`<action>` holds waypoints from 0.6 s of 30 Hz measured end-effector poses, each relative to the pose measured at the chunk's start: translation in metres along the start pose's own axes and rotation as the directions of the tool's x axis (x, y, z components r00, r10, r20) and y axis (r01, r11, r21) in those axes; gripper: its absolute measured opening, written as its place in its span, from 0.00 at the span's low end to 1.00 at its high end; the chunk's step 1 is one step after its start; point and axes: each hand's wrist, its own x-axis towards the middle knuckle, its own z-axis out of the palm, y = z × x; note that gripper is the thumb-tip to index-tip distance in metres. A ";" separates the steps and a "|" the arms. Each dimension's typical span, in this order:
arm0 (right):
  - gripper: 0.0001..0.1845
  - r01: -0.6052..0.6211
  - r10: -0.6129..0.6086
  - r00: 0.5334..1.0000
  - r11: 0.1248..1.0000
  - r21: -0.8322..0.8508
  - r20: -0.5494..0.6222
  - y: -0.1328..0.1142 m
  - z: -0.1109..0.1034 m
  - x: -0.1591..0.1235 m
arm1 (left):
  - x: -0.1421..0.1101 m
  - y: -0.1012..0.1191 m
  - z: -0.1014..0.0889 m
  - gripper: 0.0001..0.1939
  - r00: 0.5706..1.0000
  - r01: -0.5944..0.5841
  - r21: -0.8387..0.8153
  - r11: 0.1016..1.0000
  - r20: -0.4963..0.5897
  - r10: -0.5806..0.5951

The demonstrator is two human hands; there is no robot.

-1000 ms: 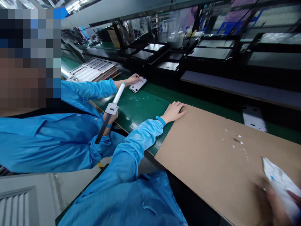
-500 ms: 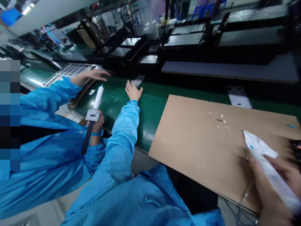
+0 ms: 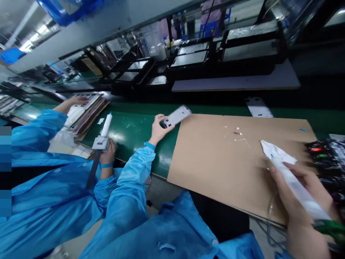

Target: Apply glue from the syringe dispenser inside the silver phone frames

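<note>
My left hand [image 3: 158,130] grips a flat silver-white plate [image 3: 178,116] with small cutouts by its left end, between thumb and fingers. The plate is tilted, raised over the green work surface [image 3: 134,126], by the cardboard's far left corner. At the lower right, my right hand [image 3: 293,205] is wrapped round a white dispensing syringe [image 3: 298,190] with a blue tip. A crumpled white wipe [image 3: 277,153] lies at that tip, over the brown cardboard sheet [image 3: 210,158]. A similar plate [image 3: 259,107] lies behind the cardboard.
On the left, a co-worker in blue holds a dispensing gun [image 3: 101,143] with a white tube. Stacked panels [image 3: 88,115] stand by that person's other hand. White scraps [image 3: 237,133] dot the cardboard. A black device with lights [image 3: 323,154] is at right; black-framed trays [image 3: 190,59] line the back.
My left hand has taken hold of the plate, lifted it and brought it right toward the cardboard. My right hand keeps its grip on the syringe. The co-worker's far hand moved left to the panels.
</note>
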 end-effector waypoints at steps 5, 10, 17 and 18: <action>0.33 0.049 -0.048 0.997 0.999 -0.023 0.061 0.002 -0.002 0.003 | -0.068 0.058 0.020 0.41 0.858 -0.257 -0.181 0.949 0.410 0.310; 0.35 0.057 -0.052 0.992 0.997 -0.042 0.115 -0.002 -0.007 0.000 | -0.055 0.082 0.018 0.50 0.683 -0.286 -0.248 0.926 0.625 0.378; 0.34 0.086 -0.085 0.992 0.996 -0.001 0.090 -0.006 -0.005 -0.002 | -0.055 0.100 0.054 0.44 0.837 -0.244 -0.068 0.968 0.490 0.245; 0.34 0.093 -0.093 0.993 0.996 0.011 0.071 -0.008 -0.006 -0.003 | -0.058 0.104 0.062 0.44 0.831 -0.252 -0.084 0.964 0.491 0.260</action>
